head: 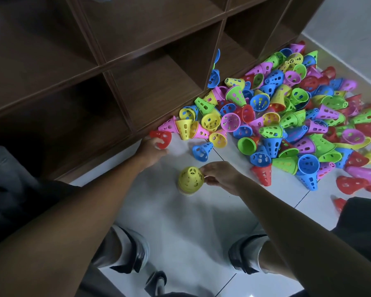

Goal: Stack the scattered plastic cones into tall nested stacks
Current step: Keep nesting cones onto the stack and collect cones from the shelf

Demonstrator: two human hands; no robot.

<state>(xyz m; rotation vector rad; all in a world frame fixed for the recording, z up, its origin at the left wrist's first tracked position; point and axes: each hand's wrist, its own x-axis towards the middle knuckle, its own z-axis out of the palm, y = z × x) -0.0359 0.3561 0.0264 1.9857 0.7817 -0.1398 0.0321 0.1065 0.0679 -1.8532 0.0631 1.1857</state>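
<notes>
Right hand (221, 176) pinches upright yellow stack (190, 181), tip toward camera; left hand (151, 150) apparently grips red cone (162, 137), lying sideways.

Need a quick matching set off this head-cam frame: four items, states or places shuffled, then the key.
Column 1
1. red cone
2. yellow stack
3. lone blue cone
4. wooden shelf unit

Column 2
A. lying on its side on the tile, touched by neither hand
B. steadied by the right hand, narrow end up
C. behind the pile, compartments bare apart from a couple of cones
D. gripped by the left hand by the shelf base

Pairs: 1-D, 2-B, 3-A, 4-C
</notes>
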